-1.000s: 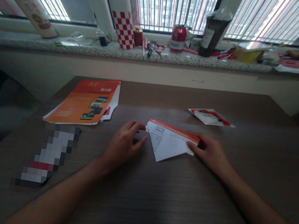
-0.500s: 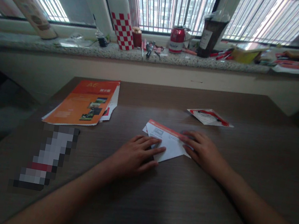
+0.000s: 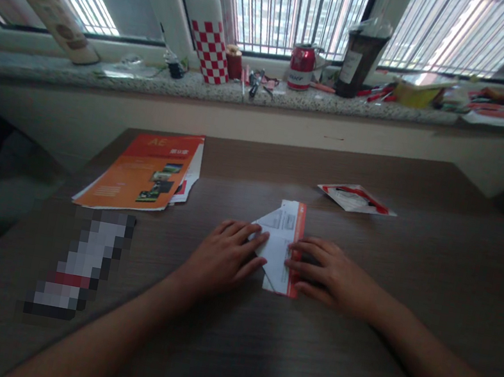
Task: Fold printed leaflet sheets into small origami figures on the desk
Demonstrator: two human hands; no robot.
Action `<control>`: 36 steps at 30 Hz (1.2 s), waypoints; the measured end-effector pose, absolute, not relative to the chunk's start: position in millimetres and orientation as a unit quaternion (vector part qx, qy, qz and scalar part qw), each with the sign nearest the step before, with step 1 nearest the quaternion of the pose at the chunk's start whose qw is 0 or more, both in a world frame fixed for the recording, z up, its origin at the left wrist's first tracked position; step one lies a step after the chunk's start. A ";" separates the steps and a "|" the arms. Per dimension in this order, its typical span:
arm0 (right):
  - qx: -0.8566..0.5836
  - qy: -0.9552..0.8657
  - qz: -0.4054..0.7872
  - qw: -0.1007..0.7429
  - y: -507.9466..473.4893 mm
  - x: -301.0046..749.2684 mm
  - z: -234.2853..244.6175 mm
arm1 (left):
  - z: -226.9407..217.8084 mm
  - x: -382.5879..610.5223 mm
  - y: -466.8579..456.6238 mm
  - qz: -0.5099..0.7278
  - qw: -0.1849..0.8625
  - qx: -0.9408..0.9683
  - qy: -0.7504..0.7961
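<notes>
A folded white paper with a red edge (image 3: 282, 239) lies on the brown wooden table (image 3: 301, 353), its red strip now running toward me. My left hand (image 3: 226, 255) rests flat on the paper's left corner, fingers stretched out. My right hand (image 3: 329, 277) lies flat beside the red edge, fingertips pressing on it. Neither hand grips the paper.
An orange booklet on a stack of papers (image 3: 147, 171) lies at the left. A small red-and-white folded paper (image 3: 354, 197) sits behind on the right. A blurred-out object (image 3: 80, 262) lies near left. The windowsill holds a checkered bottle (image 3: 211, 19), a red can (image 3: 301, 66) and a dark cup (image 3: 356, 61).
The paper has been turned about a quarter turn, so its red strip went from the far side to the right side. Both hands moved closer together onto it.
</notes>
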State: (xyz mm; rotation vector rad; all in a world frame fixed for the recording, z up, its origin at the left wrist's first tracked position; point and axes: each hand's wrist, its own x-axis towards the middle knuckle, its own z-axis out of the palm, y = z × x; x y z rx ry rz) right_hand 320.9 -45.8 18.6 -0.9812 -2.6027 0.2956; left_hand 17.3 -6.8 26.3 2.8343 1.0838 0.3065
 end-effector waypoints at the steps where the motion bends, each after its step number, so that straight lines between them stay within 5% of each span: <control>1: -0.337 -0.920 0.111 0.165 -47.7 317.0 18.6 | 25.7 18.2 -7.4 0.098 0.051 0.929 0.354; 13: -0.365 -0.874 0.204 0.248 -44.0 313.3 26.9 | 19.1 17.6 -9.0 0.098 0.088 0.933 0.335; 36: -0.414 -0.875 0.164 0.190 -30.3 342.5 15.7 | 29.1 8.8 -3.2 0.109 0.105 0.945 0.291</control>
